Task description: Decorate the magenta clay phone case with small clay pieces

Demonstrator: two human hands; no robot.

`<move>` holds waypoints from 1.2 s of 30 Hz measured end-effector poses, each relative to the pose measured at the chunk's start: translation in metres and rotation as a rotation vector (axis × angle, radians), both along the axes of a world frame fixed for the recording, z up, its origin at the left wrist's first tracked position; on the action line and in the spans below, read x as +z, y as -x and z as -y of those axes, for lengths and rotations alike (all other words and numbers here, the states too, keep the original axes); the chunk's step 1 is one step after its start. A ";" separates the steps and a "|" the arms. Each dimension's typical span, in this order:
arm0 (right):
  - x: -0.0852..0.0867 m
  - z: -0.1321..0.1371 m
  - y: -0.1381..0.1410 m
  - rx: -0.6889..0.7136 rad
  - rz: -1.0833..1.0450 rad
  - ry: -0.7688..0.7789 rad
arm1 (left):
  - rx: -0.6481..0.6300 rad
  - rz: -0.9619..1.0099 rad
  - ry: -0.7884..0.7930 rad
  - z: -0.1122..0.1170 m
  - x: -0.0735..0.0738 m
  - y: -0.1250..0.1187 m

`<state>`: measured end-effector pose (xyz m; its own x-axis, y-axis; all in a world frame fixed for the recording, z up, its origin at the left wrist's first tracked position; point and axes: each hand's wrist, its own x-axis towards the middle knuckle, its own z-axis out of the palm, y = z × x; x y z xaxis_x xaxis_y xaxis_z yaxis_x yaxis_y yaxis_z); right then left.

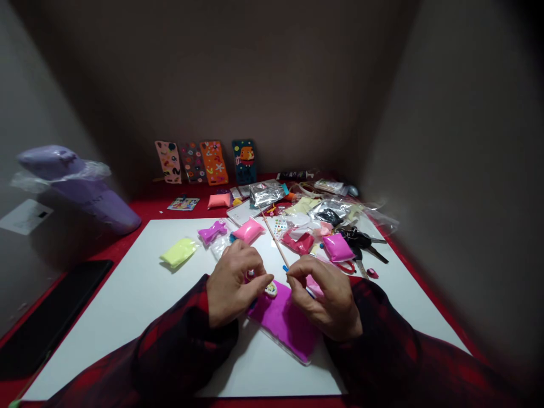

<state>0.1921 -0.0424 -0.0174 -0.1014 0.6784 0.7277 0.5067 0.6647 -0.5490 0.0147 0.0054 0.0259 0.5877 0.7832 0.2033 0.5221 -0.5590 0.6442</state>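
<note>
A phone case covered in magenta clay [289, 323] lies tilted on the white board, below and between my hands. On its upper part sits a small white oval piece with coloured specks [271, 289]. My left hand [238, 283] is closed over the case's upper left, thumb and forefinger pinched beside the oval piece; what they hold, if anything, is hidden. My right hand [325, 294] is closed above the right side of the case, fingertips pinched around a thin blue stick [285, 268], mostly hidden by the fingers. A thin wooden stick [275, 242] lies just beyond it.
Clay packets in yellow [179, 253], pink [249, 230] and magenta [338, 247] lie beyond my hands. Keys [359, 238] are at the right. Several decorated phone cases [212, 163] lean on the back wall. A purple balloon-like object [85, 190] stands left, near a black slab [55, 317].
</note>
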 end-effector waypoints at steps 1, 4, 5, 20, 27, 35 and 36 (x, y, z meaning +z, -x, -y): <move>0.000 0.000 0.000 0.003 0.001 -0.005 | -0.020 0.000 -0.006 0.000 -0.001 0.000; 0.000 0.000 0.000 0.011 0.004 -0.016 | -0.056 -0.012 -0.020 -0.001 -0.003 0.001; 0.000 0.000 0.000 0.012 0.002 -0.018 | -0.058 -0.018 -0.019 -0.001 -0.004 0.001; -0.001 -0.001 0.000 0.039 0.000 -0.031 | -0.112 -0.042 -0.041 -0.003 -0.009 0.003; 0.001 -0.001 -0.001 0.044 -0.001 -0.033 | -0.140 -0.077 -0.039 -0.003 -0.012 0.003; 0.001 -0.001 -0.001 0.046 0.017 -0.021 | -0.056 0.016 0.013 -0.002 -0.006 0.002; 0.001 -0.001 -0.001 0.047 0.029 -0.019 | -0.041 0.045 0.035 -0.001 -0.003 0.002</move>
